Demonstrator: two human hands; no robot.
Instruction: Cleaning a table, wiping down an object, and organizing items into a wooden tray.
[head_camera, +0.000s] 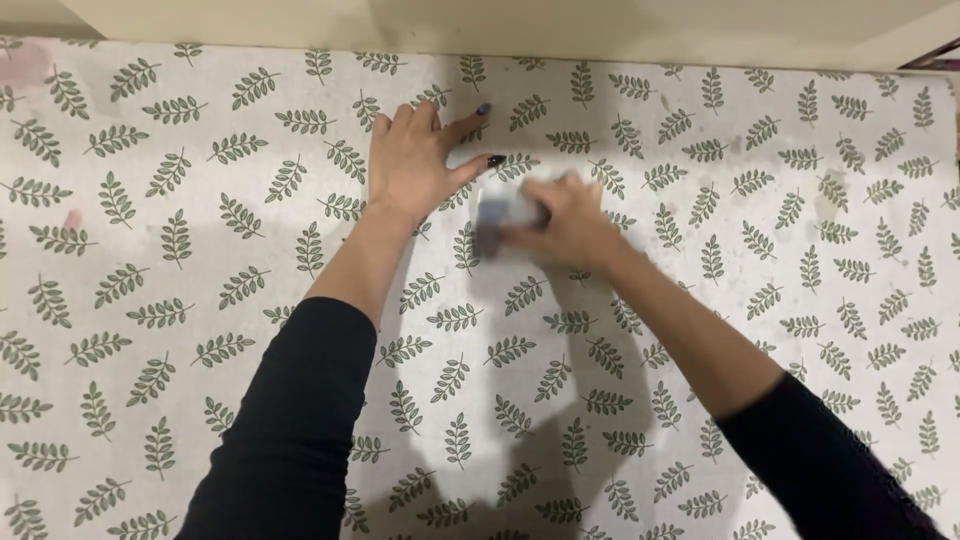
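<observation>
A white covering (760, 300) printed with green leaf sprigs fills nearly my whole view. A plain cream ledge (620, 30) borders its top edge. Soft shadows fall across its lower middle.

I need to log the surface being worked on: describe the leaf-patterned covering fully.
The leaf-patterned covering is off-white, printed all over with small green leafy sprigs, and looks like thin sheet or cloth. It lies flat and fills nearly the whole view up to a plain beige edge at the top. Faint pinkish stains show near its upper left. The left hand presses on it, fingers spread; the right hand holds a blurred pale object against it.
</observation>
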